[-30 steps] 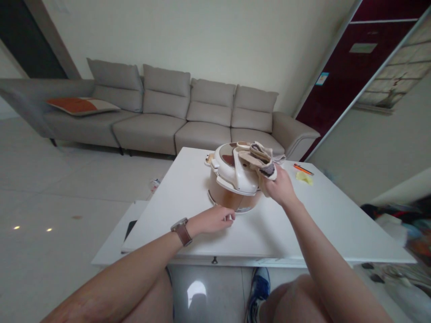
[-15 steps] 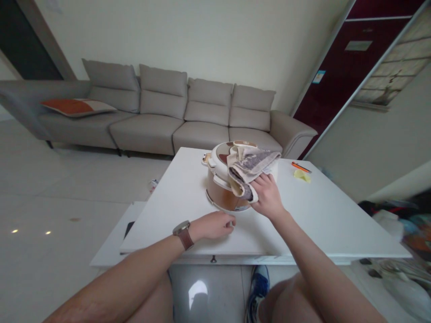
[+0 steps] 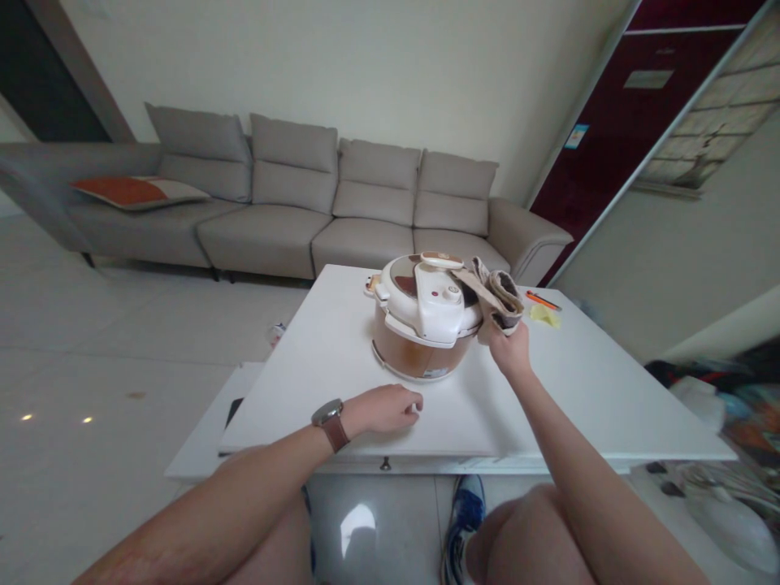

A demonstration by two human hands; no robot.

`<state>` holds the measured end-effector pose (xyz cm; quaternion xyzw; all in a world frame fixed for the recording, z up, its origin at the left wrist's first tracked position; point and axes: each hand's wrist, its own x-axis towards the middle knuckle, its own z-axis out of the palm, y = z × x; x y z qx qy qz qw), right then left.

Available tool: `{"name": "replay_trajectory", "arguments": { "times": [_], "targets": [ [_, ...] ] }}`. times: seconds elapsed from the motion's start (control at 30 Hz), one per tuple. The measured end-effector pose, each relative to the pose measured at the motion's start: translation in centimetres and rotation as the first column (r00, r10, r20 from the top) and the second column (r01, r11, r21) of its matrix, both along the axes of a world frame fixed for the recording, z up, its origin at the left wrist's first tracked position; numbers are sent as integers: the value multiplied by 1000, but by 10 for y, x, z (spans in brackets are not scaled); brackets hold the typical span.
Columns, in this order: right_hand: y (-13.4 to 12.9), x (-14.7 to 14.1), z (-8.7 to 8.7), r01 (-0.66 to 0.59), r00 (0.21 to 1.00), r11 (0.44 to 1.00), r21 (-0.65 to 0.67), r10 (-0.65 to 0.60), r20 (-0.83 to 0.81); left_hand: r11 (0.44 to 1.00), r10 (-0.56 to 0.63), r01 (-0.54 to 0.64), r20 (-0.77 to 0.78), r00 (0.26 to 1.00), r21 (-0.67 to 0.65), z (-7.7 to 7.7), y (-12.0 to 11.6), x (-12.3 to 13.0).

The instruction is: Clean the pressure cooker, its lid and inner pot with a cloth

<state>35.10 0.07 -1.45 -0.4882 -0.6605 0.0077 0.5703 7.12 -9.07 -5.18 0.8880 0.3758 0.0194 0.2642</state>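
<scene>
A white and brown electric pressure cooker (image 3: 405,345) stands upright on the white table (image 3: 566,390), its lid on and its handle at the top. My right hand (image 3: 510,351) is closed round a bunched, grey-and-beige cloth (image 3: 496,299), which lies against the right side of the cooker's lid. The cloth hides part of that hand's fingers. In front of the cooker, my left hand (image 3: 387,408) rests on the tabletop with its fingers curled in a loose fist, apart from the cooker. Nothing shows in it.
To the right of the cooker lie an orange pen-like item (image 3: 542,301) and a yellow piece of paper or cloth (image 3: 544,316). A grey sofa (image 3: 262,231) stands behind the table. The table's front edge has a drawer with a small knob (image 3: 385,464).
My right hand has moved the cloth rightward, off the front and top of the lid to its right side, uncovering the lid's white panel. The left hand has stayed in place.
</scene>
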Motion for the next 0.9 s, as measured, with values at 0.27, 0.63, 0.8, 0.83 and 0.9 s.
{"name": "replay_trajectory", "arguments": {
  "times": [0.27, 0.63, 0.8, 0.83, 0.9],
  "targets": [
    [-5, -5, 3, -148, 928, 982, 121, 96, 360, 999, -27, 28, -25, 999, 16, -1, 0, 3],
    [-10, -3, -21, -16, 1000, 1000, 25, 16, -2, 1000, -20, 20, -35, 999, 5, -1, -3, 5],
    [-19, -7, -24, -168, 955, 970, 178, 115, 272, 1000, -25, 26, -32, 999, 12, 1, -2, 4],
    [-18, -5, -26, -166, 954, 971, 170, 114, 277, 1000, -16, 17, -29, 999, 5, 2, -2, 4],
    [-15, 1, -29, -109, 978, 987, 119, 86, 189, 1000, 3, -4, -15, 1000, -15, 5, 0, 2]
  ]
}}
